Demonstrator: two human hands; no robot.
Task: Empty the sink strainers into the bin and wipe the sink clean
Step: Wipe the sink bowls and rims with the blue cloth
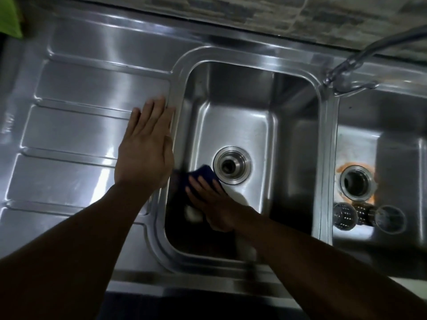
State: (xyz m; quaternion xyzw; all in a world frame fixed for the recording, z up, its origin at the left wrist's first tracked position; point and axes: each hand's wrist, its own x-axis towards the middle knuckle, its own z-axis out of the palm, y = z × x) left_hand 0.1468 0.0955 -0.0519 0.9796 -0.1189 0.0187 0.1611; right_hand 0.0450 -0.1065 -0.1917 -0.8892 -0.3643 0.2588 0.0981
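1. Nearest, the right hand (208, 199) reaches down into the left basin (233, 125), fingers spread flat and pressing a dark blue cloth (203, 175) on the floor just beside the open drain (232, 165); wiping looks underway.
2. Alongside, the left hand (147, 146) lies open and flat on the drainboard (76, 125), palm down at the basin's rim, holding nothing, seemingly bracing.
3. Farther right, two strainers (369, 217) lie on their sides in the right basin (392, 125), seemingly emptied.
4. Orange staining rings that second drain (357, 182), so this basin likely needs wiping next.
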